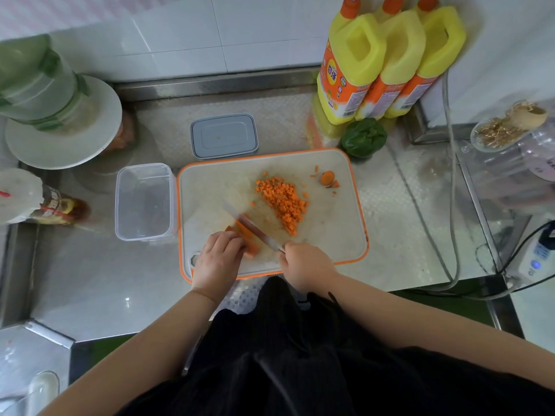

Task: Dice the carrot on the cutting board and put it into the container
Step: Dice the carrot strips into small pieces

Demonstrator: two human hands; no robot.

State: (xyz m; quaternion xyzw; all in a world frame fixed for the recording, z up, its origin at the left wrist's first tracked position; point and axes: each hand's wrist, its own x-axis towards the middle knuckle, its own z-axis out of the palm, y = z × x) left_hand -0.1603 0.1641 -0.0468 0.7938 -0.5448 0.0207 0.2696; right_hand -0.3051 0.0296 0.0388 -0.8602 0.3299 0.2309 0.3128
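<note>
Left hand (217, 258) presses the carrot (246, 237) at the cutting board's (336, 235) 7 o'clock; right hand (306, 265) grips the knife (252, 226) across it. Empty container (144, 202) at 9 o'clock.

On the orange-rimmed cutting board (336, 232), the left hand (217, 259) holds down carrot strips (247, 238) while the right hand (306, 265) grips a knife (250, 226) laid across them. A diced pile (283, 202) lies beyond. A clear container (145, 202) stands just left on the steel surface (99, 280).
</note>
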